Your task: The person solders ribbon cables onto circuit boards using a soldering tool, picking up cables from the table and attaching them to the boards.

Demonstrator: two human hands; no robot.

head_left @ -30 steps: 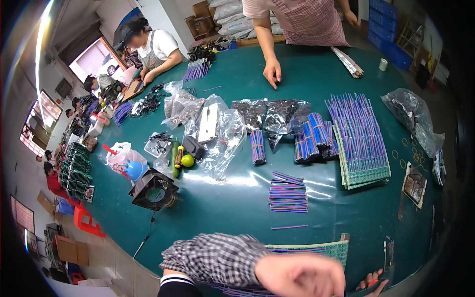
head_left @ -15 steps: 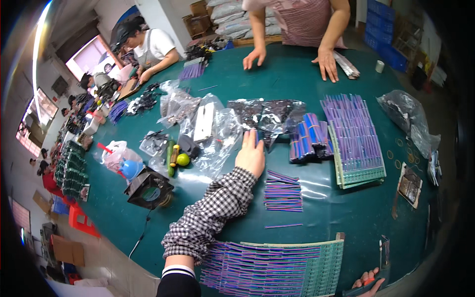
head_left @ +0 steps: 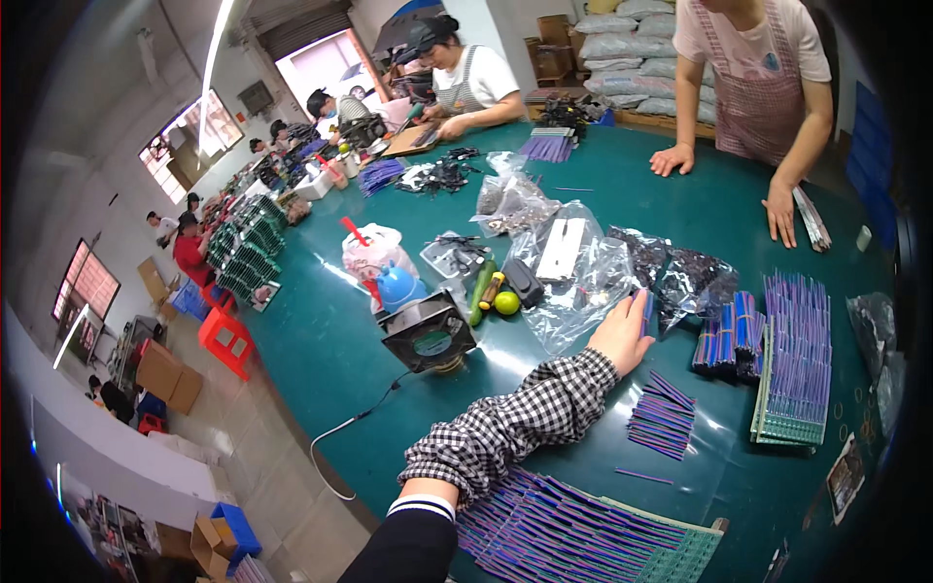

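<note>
Left grip (head_left: 622,335): arm stretched out, thumb standing off from the fingers, fingertips over a wire bundle (head_left: 648,313); whether they had closed on it I could not tell. Right grip: out of view; half a second earlier it had shown at lower right with a tool.

Surface (head_left: 389,437): layout much the same, but the view had swung, so things sat further right and more floor showed. Board (head_left: 573,530), covered in wires, lay at the near edge; a second before, the left grip had been a blur over it. Stack (head_left: 795,350) of wired boards at right, no shift noted. Clear bag (head_left: 573,311) just left of the hand. Co-worker's hands (head_left: 673,160): both down on the far side, where only one had been.

Banded bundles (head_left: 729,335): right of the hand, untouched. Wire bundle: just a strip showed past the fingers, near its earlier spot. Loose wires (head_left: 663,416): between hand and board, undisturbed. Single wire (head_left: 643,477): nearer the board, alone.

My judgement: work had passed from board to bundle, with no lift visible yet.
</note>
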